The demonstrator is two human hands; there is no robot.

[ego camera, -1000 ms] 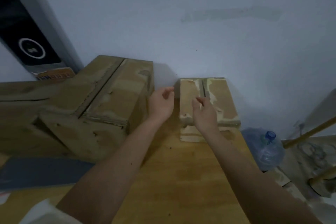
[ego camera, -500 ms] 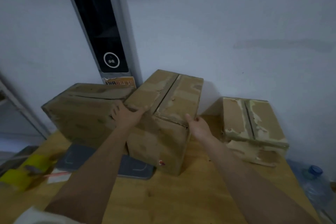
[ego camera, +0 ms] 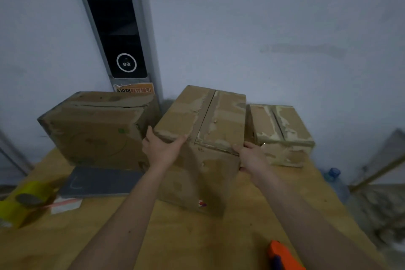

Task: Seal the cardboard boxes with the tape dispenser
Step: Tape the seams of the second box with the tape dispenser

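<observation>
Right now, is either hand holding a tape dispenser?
No, the left hand and right hand both grip the sides of the middle cardboard box.

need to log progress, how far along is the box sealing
Done: nothing visibly taped; the top seams of the middle box and the small right box show no fresh tape. In hand: left hand and right hand grip the middle box. Left: taping all three, including the left box; yellow tape rolls lie untouched.

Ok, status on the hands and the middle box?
Left hand and right hand both grip the middle box, one per side. Top seam untaped. Orange dispenser lies unused at table's near edge. Nothing in the way.
</observation>
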